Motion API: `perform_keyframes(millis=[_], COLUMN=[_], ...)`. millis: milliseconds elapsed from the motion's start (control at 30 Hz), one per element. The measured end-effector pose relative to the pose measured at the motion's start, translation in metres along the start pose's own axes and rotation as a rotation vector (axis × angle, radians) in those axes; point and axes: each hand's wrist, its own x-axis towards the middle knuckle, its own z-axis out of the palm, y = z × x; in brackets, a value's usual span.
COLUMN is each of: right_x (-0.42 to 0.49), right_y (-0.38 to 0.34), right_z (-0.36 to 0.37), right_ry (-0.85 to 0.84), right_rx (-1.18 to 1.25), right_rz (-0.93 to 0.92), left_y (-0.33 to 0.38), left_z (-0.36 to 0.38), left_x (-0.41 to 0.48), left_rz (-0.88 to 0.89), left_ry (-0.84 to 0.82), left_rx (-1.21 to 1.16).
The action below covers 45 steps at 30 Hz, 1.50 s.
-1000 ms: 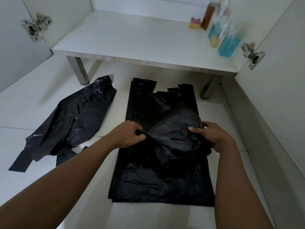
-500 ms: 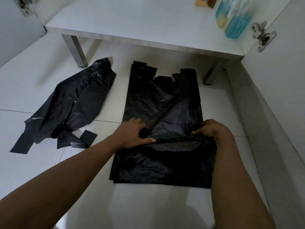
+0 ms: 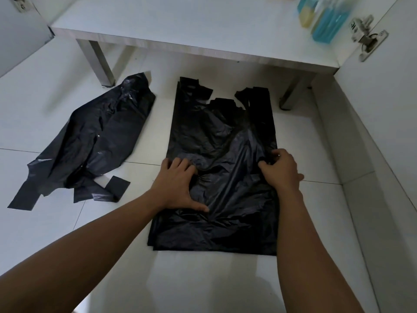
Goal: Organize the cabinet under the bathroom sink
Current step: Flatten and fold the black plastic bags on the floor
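You are working on a flat black plastic carrier bag [image 3: 223,136] that is lying on the white tiled floor [image 3: 203,285], just in front of the open cabinet. Its two handle loops are pointing away from you toward the cabinet, and its straight bottom edge is lying nearest you. The plastic is looking glossy and wrinkled, with creases gathering across the middle between your hands.

Your left hand [image 3: 178,184] is lying flat on the bag's left side, fingers spread and thumb stretched out, pressing the plastic down. Your right hand [image 3: 282,170] is curling at the bag's right edge, thumb and fingers pinching a fold of the plastic.

A crumpled black plastic bag [image 3: 97,141] is lying on the floor to the left, apart from the flat one, with its handles trailing toward you.

Beyond both bags, a white cabinet shelf [image 3: 180,26] is standing on short metal legs [image 3: 99,62]. Blurred bottles of blue liquid [image 3: 327,23] are sitting at its right end. A white cabinet door [image 3: 388,105] is standing open on the right, carrying a metal hinge [image 3: 367,39].
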Motion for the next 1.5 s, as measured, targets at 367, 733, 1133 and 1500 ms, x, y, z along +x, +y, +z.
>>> perform_keyframes(millis=[367, 733, 1133, 1500], right_x=[0.026, 0.095, 0.125, 0.154], right_y=[-0.002, -0.024, -0.05, -0.058], right_z=[-0.016, -0.019, -0.019, -0.025], right_ry=[-0.283, -0.693, -0.642, -0.165], right_rx=[0.565, 0.974, 0.798, 0.667], right_rz=[0.319, 0.152, 0.202, 0.093], left_y=[0.063, 0.057, 0.058, 0.058], left_z=[0.023, 0.039, 0.038, 0.037], left_x=[0.066, 0.06, 0.06, 0.06], left_rz=[-0.176, -0.163, -0.162, -0.166], left_ry=[-0.004, -0.051, -0.019, -0.003], left_rx=[-0.132, -0.103, -0.111, -0.124])
